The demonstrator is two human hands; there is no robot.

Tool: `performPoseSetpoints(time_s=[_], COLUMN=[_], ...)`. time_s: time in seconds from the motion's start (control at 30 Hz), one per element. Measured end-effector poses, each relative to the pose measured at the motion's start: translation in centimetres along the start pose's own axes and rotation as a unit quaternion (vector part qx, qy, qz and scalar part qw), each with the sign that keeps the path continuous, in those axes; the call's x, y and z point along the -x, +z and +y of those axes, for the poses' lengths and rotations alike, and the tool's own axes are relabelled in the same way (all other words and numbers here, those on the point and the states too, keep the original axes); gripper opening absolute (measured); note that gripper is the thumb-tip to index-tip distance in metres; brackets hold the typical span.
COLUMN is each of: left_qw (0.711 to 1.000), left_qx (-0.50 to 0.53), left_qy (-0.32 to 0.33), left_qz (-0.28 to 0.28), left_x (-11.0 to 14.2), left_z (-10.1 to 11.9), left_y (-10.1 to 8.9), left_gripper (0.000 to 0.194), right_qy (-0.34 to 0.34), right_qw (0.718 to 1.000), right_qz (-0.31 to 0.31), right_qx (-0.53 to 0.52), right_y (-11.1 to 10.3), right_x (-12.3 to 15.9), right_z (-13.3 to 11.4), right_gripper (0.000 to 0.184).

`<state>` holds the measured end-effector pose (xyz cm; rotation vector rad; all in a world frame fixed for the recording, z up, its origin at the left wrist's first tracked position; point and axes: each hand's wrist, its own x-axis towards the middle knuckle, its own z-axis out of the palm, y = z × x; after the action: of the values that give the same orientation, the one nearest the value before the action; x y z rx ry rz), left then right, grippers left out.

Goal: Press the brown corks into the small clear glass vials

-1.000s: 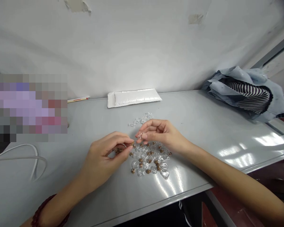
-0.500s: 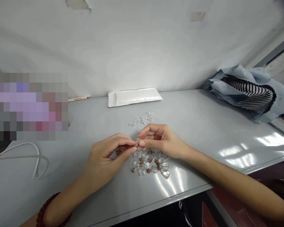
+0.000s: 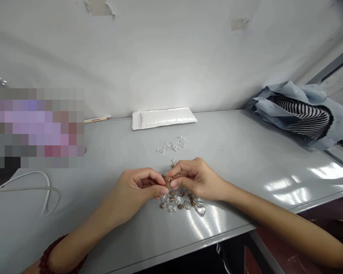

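Over the pile, both hands meet on one tiny clear glass bottle (image 3: 169, 180); fingertips partly cover it. The thumb and fingers of my left hand (image 3: 141, 188) pinch it from the left, at what looks like its brown cork end. From the right, my right hand (image 3: 196, 179) grips the clear part between thumb and forefinger. Beneath lie several small glass bottles with brown corks (image 3: 178, 199), partly hidden by my fingers. One more corked bottle (image 3: 174, 162) rests just beyond my right fingers. Farther back sits a cluster of small clear pieces (image 3: 174, 144), too fine to name.
A white padded envelope (image 3: 165, 118) lies along the wall, with a pencil-like stick (image 3: 97, 120) to its left. White cables (image 3: 48, 188) loop over the left side of the grey table (image 3: 240, 152). A light-blue cloth bundle with striped lining (image 3: 303, 114) occupies the right.
Both hands have come slightly down toward me, still pinching the small bottle between them. A corked bottle beyond my right fingers now shows. The camera view has shifted slightly.
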<state>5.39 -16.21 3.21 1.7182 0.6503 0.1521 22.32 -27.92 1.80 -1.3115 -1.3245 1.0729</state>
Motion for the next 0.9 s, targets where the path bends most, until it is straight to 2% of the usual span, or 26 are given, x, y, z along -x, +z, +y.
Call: performPoseSetpoints(time_s=[0.1,0.17,0.23,0.3,0.37,0.47,0.57,0.73,0.8,0.9], left_qw=[0.998,0.993,0.979,0.960,0.947,0.940,0.940,0.939,0.933,0.925], left_qx=[-0.050,-0.102,-0.185,-0.266,-0.312,-0.327,-0.323,-0.328,-0.343,-0.363], left_qy=[0.009,0.013,0.021,0.040,0.064,0.096,0.108,0.098,0.098,0.100], left_qz=[0.026,0.058,0.084,0.076,0.050,0.028,0.030,0.034,0.039,0.044], left_x=[-0.3,-0.6,-0.7,-0.7,-0.5,-0.4,-0.4,-0.7,-0.7,-0.7], left_z=[0.1,-0.1,-0.6,-1.1,-1.3,-1.3,-1.1,-1.3,-1.3,-1.3], left_y=[-1.1,-2.3,-3.6,-4.4,-4.6,-4.3,-3.8,-3.4,-3.2,-3.0], left_gripper=[0.018,0.019,0.019,0.017,0.017,0.024,0.027,0.022,0.022,0.023], right_qy=[-0.016,-0.045,-0.064,-0.062,-0.050,-0.041,-0.053,-0.085,-0.071,-0.049], right_qw=[0.999,0.987,0.958,0.931,0.919,0.912,0.909,0.925,0.933,0.929], right_qz=[0.025,0.054,0.076,0.085,0.074,0.045,0.026,0.013,0.031,0.107], right_qx=[0.045,0.148,0.268,0.349,0.384,0.405,0.412,0.371,0.351,0.352], right_y=[-0.5,-1.0,-1.7,-2.3,-2.7,-3.2,-3.5,-4.5,-4.9,-5.7], right_x=[-0.1,-0.1,-0.2,-0.3,-0.5,-0.7,-0.9,-1.1,-1.3,-1.6], right_z=[-0.7,-1.1,-1.0,-0.7,-0.3,-0.1,-0.2,-0.2,0.1,0.9], right_gripper=[0.009,0.006,0.006,0.007,0.008,0.010,0.014,0.021,0.021,0.017])
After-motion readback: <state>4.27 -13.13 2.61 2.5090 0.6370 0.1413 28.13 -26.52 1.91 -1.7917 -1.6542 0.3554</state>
